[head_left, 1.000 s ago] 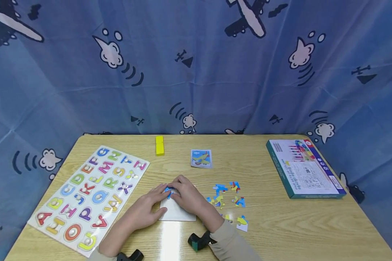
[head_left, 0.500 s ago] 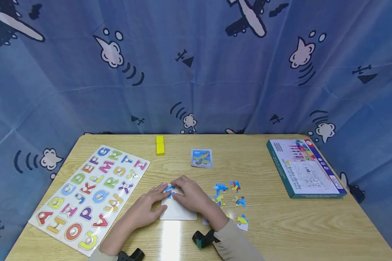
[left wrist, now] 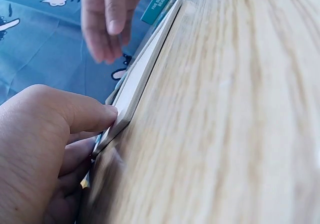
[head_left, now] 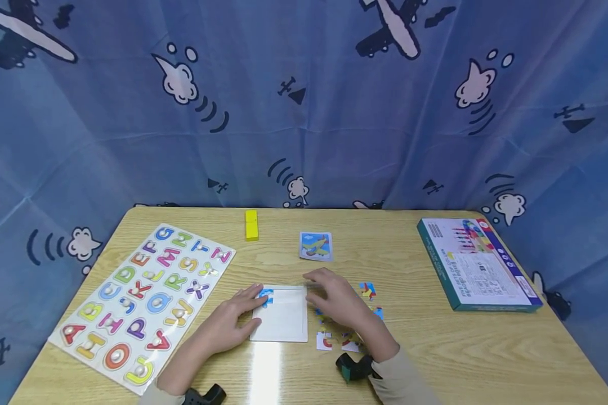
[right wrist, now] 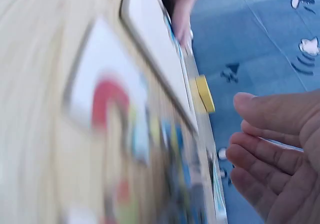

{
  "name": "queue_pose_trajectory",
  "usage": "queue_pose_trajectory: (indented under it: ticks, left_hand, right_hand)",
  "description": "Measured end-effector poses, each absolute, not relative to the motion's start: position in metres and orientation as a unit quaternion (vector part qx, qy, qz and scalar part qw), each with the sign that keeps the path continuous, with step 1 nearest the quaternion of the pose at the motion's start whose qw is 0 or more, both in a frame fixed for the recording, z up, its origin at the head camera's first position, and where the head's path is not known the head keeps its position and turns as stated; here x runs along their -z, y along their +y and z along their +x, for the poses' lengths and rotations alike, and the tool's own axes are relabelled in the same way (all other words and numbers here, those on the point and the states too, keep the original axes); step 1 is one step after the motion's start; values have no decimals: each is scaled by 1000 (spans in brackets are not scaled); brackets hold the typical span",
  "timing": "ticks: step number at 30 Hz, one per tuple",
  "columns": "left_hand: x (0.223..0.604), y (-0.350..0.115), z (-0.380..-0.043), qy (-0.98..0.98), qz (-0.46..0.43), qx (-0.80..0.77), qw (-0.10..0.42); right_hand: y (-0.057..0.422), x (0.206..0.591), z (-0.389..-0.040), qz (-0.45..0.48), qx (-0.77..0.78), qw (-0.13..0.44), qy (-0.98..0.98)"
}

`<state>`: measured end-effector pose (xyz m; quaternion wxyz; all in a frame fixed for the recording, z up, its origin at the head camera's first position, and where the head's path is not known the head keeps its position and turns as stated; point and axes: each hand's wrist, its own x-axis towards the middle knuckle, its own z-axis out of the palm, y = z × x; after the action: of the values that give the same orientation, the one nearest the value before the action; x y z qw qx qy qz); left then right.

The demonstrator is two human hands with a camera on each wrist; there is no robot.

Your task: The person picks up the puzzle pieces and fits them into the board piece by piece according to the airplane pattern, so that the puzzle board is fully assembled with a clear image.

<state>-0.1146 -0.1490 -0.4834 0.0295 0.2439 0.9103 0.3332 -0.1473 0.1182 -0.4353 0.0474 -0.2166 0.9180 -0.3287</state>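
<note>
A shallow white puzzle tray lies on the table, with a blue puzzle piece in its far left corner. My left hand rests at the tray's left side, its index fingertip on the blue piece and its thumb on the near part of the edge. The left wrist view shows that thumb touching the tray's rim. My right hand is over the loose puzzle pieces right of the tray, hiding some of them. In the right wrist view its thumb and fingers are apart, with nothing between them.
An alphabet board with knobbed letters lies on the left. Behind the tray are a yellow block and a small airplane picture card. A flat green-edged box lies on the right. A blue curtain hangs behind the table.
My right hand has left the blue piece in the tray's corner and moved right, over the loose pieces. The left hand has stayed at the tray. The head view has shifted slightly.
</note>
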Motion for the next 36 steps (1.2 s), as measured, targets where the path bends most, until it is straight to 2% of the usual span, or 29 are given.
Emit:
queue_pose_trajectory:
  ticks: [7,16,36]
  left_hand:
    - [484,-149,-113,908,239,-341,38]
    - [485,-149,-114,908,239,-342,37]
    - [481,-148,-114,908,241,-341,33]
  right_hand:
    - [155,441,-146,-159,329,42,930]
    - [180,444,-150,-152,318,47,935]
    - [180,450,-148,-162,266,13,950]
